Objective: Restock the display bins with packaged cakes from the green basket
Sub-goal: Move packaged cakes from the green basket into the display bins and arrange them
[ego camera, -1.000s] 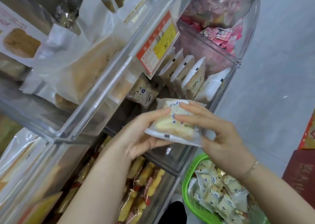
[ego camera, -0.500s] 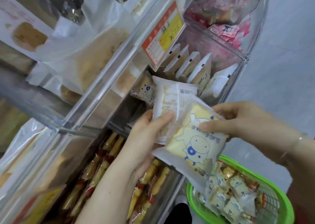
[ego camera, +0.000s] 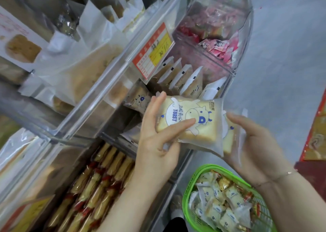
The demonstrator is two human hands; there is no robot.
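My left hand (ego camera: 157, 140) grips a clear-wrapped toast cake pack (ego camera: 192, 120) printed with a blue cow and "TOAST", thumb across its front. Behind it and partly hidden, a second similar pack (ego camera: 229, 136) lies in my right hand (ego camera: 254, 143), whose fingers curl round its right edge. Both packs hover in front of the clear display bin (ego camera: 231, 76), where a row of like packs (ego camera: 183, 78) stands upright. The green basket (ego camera: 214, 166) sits at the lower right under my right wrist, filled with several small wrapped cakes (ego camera: 220, 201).
An orange and yellow price label (ego camera: 151, 53) hangs on the bin above. A bin of pink sweets (ego camera: 217, 46) is at the upper right. Yellow stick packs (ego camera: 102, 182) fill the lower bin; white-bagged bread (ego camera: 88, 64) fills the left bins. Grey floor (ego camera: 285, 64) lies to the right.
The one flat stack has been split into two packs. My left hand has turned the front pack cow side up, and my right hand has dropped lower right with the other.
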